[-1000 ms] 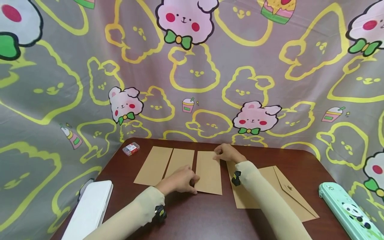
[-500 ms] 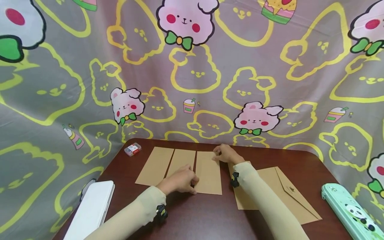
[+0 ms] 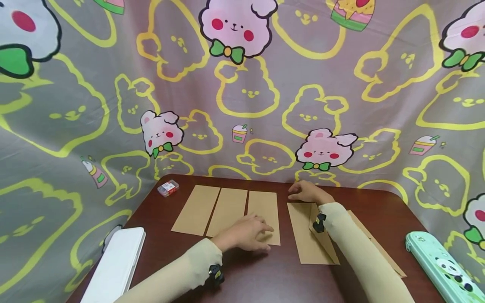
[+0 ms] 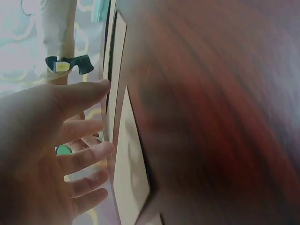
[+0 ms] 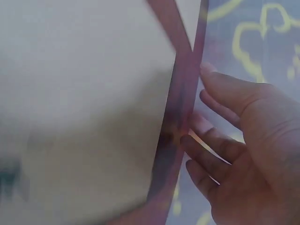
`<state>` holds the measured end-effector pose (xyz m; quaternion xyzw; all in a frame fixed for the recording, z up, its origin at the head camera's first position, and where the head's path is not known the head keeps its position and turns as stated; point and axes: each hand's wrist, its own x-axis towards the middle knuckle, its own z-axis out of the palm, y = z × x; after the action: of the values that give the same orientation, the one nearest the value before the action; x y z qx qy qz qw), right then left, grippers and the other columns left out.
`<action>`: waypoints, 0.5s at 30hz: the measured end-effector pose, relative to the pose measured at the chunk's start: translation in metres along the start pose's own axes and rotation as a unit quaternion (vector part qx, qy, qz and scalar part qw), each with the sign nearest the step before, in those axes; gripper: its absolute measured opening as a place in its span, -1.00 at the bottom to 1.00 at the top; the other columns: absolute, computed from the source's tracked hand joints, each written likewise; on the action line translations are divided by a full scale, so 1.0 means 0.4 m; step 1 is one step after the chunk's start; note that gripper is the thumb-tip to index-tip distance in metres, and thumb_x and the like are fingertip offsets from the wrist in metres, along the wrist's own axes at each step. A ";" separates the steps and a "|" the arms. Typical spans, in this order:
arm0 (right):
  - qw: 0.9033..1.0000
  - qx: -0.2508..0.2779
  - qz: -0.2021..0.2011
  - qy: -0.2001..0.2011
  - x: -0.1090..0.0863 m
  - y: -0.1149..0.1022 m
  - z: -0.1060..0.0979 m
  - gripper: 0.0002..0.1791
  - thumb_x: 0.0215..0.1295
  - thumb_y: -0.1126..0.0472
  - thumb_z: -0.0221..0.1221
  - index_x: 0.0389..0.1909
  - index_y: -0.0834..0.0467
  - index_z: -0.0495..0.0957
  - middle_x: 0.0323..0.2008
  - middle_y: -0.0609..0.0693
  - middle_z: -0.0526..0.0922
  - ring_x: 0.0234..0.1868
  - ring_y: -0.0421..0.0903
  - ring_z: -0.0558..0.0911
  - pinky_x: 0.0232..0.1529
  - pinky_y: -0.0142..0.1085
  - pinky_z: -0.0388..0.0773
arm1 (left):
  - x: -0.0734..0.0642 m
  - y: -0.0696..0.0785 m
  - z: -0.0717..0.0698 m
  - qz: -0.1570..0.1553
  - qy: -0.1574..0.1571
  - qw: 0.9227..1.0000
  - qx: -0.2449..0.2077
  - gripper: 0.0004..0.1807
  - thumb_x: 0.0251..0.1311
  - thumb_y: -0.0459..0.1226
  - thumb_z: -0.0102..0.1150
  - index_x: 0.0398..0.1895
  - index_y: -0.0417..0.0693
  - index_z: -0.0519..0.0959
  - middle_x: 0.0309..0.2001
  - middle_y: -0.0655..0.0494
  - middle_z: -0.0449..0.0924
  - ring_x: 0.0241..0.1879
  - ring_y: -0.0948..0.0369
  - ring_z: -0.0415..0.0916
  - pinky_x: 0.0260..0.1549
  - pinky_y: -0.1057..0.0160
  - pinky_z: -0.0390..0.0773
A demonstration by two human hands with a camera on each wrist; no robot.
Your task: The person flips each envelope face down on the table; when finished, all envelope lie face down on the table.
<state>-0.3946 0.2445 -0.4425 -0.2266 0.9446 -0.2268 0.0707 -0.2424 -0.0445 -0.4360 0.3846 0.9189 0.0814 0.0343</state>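
Three brown paper envelopes lie side by side: a left one [image 3: 195, 209], a middle one [image 3: 229, 202] and a right one [image 3: 263, 202]. My left hand [image 3: 246, 233] hovers over the lower part of the right one, fingers spread and holding nothing. Just beyond the top edge of a fourth envelope [image 3: 303, 240], whose flap faces up, is my right hand [image 3: 306, 192], fingers loosely bent around nothing. My right forearm hides part of that envelope and most of a fifth envelope [image 3: 373, 237]. In the right wrist view, the thumb and fingers of the right hand [image 5: 253, 140] stand apart.
On the dark red-brown table [image 3: 261, 280], a white case [image 3: 115, 263] lies at the left. A small clear box [image 3: 168, 188] with a red and white label sits at the back left. A mint panda case [image 3: 441, 263] lies at the right. Patterned cloth [image 3: 257, 92] hangs behind.
Both hands have left the edges of the third envelope and moved right. The left is now above its lower part, the right beside the fourth envelope's top edge.
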 end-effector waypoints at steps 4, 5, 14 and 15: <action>1.000 -0.010 0.028 -0.007 -0.055 0.054 -0.038 -0.61 0.32 0.13 0.37 0.04 0.31 0.67 -0.01 0.24 0.72 0.07 0.20 0.66 0.12 0.12 0.58 | 0.021 0.034 0.018 0.018 0.007 1.000 0.017 -0.38 0.21 0.19 0.33 0.32 0.27 0.59 0.11 0.25 0.62 0.14 0.22 0.45 0.13 0.24 0.46; 0.999 -0.010 0.037 -0.010 -0.066 0.063 -0.044 -0.59 0.28 0.14 0.40 0.03 0.32 0.67 -0.02 0.26 0.71 0.07 0.21 0.66 0.12 0.13 0.57 | 0.026 0.042 0.022 0.020 0.010 0.999 0.023 -0.38 0.22 0.20 0.32 0.32 0.27 0.58 0.14 0.25 0.62 0.17 0.21 0.45 0.15 0.22 0.46; 0.995 -0.002 0.084 -0.053 -0.100 0.094 -0.053 -0.55 0.11 0.08 0.53 -0.05 0.22 0.69 -0.11 0.15 0.63 -0.09 0.03 0.57 0.00 -0.06 0.55 | 0.075 0.115 0.068 0.029 0.024 0.998 0.041 -0.31 0.20 0.31 0.26 0.34 0.27 0.56 0.30 0.20 0.55 0.22 0.16 0.40 0.18 0.20 0.43; 0.995 -0.002 0.087 -0.049 -0.102 0.094 -0.056 -0.57 0.10 0.11 0.54 -0.07 0.22 0.68 -0.16 0.13 0.61 -0.13 0.00 0.54 -0.06 -0.10 0.53 | 0.083 0.125 0.069 0.030 0.024 0.998 0.048 -0.30 0.19 0.32 0.25 0.34 0.29 0.56 0.31 0.21 0.55 0.23 0.16 0.39 0.19 0.21 0.42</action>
<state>-0.3788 0.3019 -0.4385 -0.1548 0.9566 -0.2063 0.1357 -0.2271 0.0171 -0.4543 0.4113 0.9102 0.0478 -0.0088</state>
